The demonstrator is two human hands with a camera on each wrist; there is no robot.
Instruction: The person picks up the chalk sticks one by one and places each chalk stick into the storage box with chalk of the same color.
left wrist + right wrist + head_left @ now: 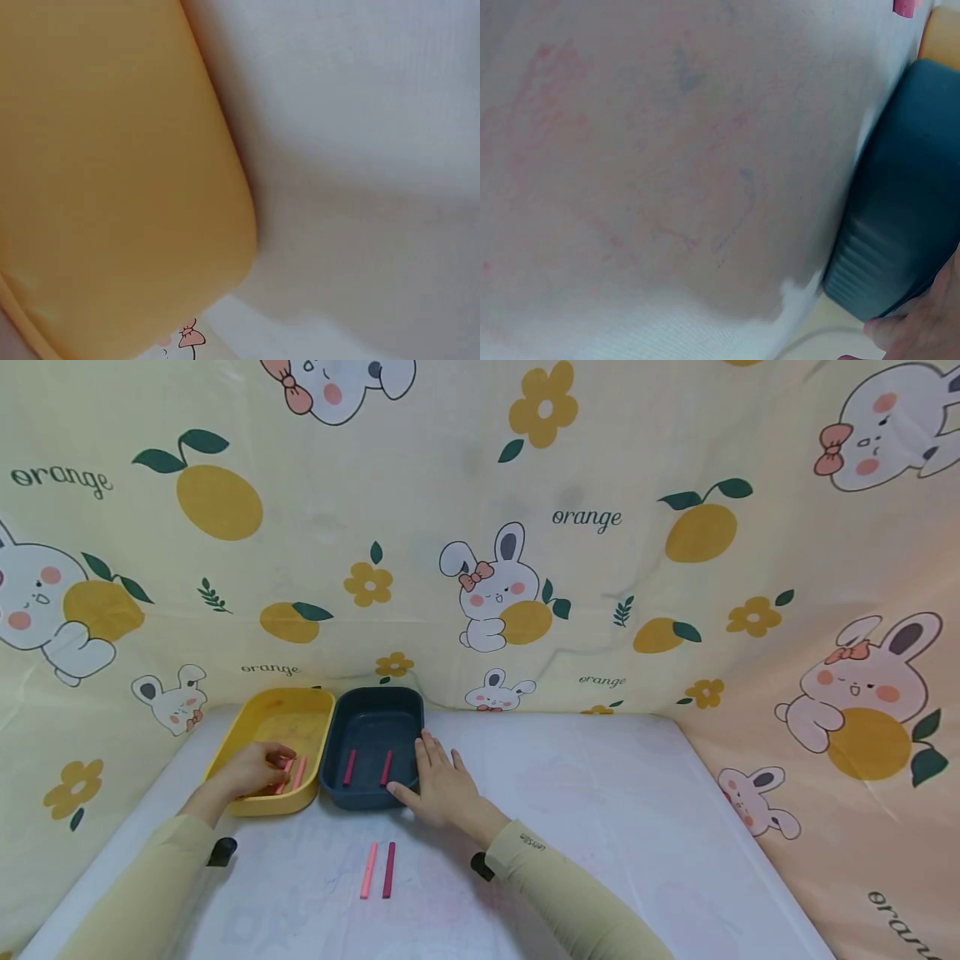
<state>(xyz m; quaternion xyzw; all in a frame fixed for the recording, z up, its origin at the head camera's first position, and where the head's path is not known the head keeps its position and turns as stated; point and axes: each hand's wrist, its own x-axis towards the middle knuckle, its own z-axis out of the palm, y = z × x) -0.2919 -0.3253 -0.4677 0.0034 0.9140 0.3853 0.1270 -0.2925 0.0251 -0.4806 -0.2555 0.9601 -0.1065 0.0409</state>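
My left hand (pixel 258 767) reaches over the near left side of a yellow tray (pixel 327 710). Its curled fingers pinch a light pink crayon-like stick (pixel 288 766), partly hidden by the hand. Another light pink stick (pixel 301 772) leans just right of it in the tray. My right hand (pixel 448 789) rests on the right rim of a dark blue tray (pixel 372 799), fingers straight and thumb at the near corner. Two dark red sticks, one left (pixel 349 767) and one right (pixel 386 768), stand apart inside the blue tray.
On the white table (pixel 600 827), a light pink stick (pixel 368 871) and a dark red stick (pixel 389 870) lie side by side in front of the trays. The trays stand side by side near the printed cloth backdrop (pixel 420 485). Faint coloured marks show on the tabletop.
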